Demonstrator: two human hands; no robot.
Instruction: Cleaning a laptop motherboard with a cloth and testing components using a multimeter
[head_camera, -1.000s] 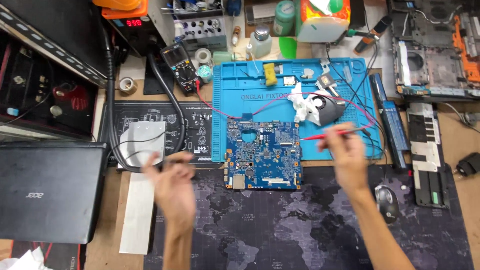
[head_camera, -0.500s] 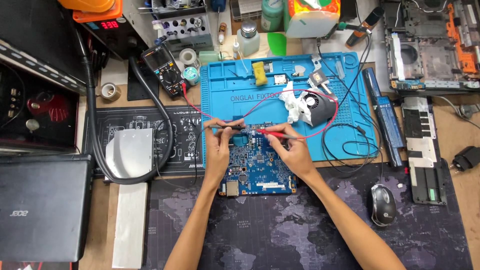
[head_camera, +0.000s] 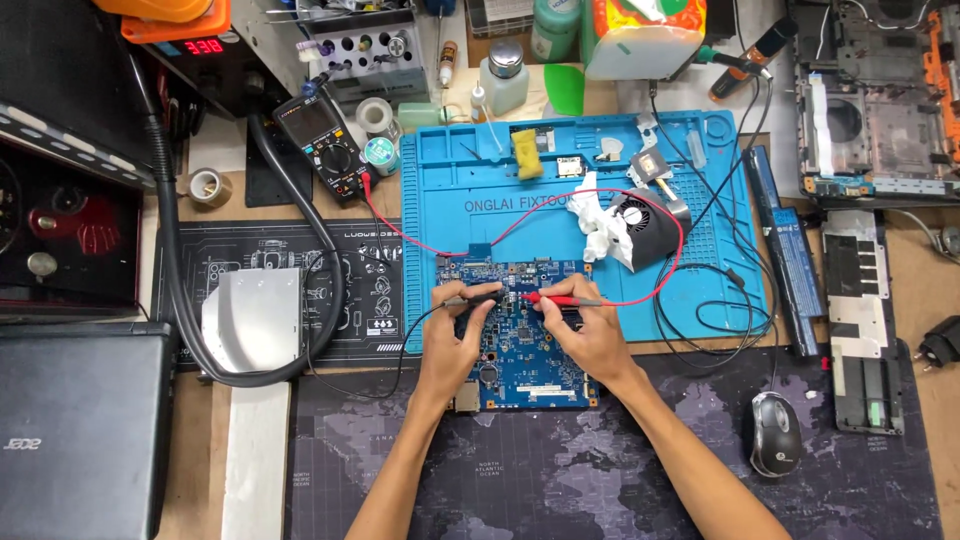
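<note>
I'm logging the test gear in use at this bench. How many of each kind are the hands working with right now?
Black test probe, in the left hand: 1
Red test probe, in the right hand: 1
Blue circuit board: 1
Multimeter: 1
Total: 4

An electronics repair workshop: multimeter (head_camera: 330, 148), blue repair mat (head_camera: 700, 290), bare circuit board (head_camera: 520, 360) and dismantled laptop parts (head_camera: 865, 100).

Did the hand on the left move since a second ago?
Yes. The left hand moved up and to the right, from beside the blue circuit board onto it. It now holds a black probe against the board.
</note>
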